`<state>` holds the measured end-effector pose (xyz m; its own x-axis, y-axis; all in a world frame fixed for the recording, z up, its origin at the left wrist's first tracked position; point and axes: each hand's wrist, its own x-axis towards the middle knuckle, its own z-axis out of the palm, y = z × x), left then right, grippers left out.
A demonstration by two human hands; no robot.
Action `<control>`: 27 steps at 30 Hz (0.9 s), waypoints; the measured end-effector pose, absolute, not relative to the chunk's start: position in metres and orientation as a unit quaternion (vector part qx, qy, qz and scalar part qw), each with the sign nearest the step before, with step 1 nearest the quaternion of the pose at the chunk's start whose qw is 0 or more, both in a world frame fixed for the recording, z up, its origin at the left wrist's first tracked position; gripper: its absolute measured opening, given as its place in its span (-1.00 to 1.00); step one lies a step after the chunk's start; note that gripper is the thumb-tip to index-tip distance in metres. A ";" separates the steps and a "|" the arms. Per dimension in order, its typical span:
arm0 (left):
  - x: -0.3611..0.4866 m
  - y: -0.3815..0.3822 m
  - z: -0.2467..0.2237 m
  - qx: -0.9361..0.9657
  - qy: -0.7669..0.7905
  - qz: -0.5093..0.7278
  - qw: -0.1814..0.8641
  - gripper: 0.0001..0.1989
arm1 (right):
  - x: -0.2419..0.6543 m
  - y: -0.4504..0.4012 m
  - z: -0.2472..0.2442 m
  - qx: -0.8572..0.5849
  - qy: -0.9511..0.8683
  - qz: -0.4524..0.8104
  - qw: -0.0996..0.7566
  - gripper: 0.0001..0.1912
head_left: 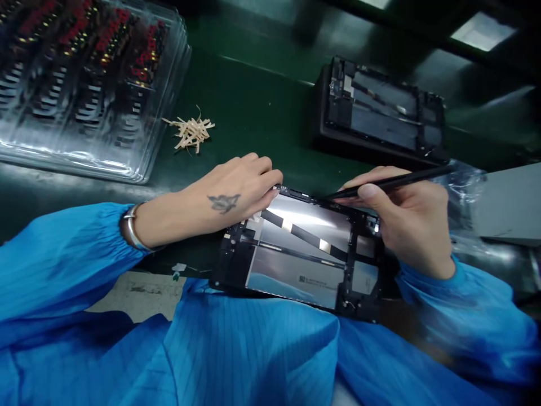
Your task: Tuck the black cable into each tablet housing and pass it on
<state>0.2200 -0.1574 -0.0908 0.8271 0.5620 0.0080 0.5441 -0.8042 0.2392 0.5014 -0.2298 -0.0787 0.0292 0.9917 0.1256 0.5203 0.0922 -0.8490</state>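
Observation:
An opened tablet-like device with a black frame and silvery panels lies tilted in front of my body, close to the blue gown. My left hand grips its upper left edge, fingers bent over the rim and thumb near the silver panel. In my right hand is a slim black tool, pinched between thumb and fingers. The tool's tip points left and meets or nearly meets the device's upper edge; exact contact cannot be made out.
Clear plastic trays with red-and-black parts stand at the upper left. Beside them lies a small pile of pale strips. A stack of similar devices sits at the upper right, near clear plastic wrap and a pale box.

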 end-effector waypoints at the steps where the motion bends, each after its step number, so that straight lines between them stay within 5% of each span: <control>1: 0.220 -0.158 -0.091 0.949 0.293 0.038 0.113 -0.71 | 0.502 -0.230 -0.078 -0.603 -0.633 0.297 0.385 -0.81; 27: 0.217 -0.157 -0.093 0.952 0.277 0.062 0.115 -0.72 | 0.494 -0.230 -0.070 -0.599 -0.675 0.250 0.349 -0.90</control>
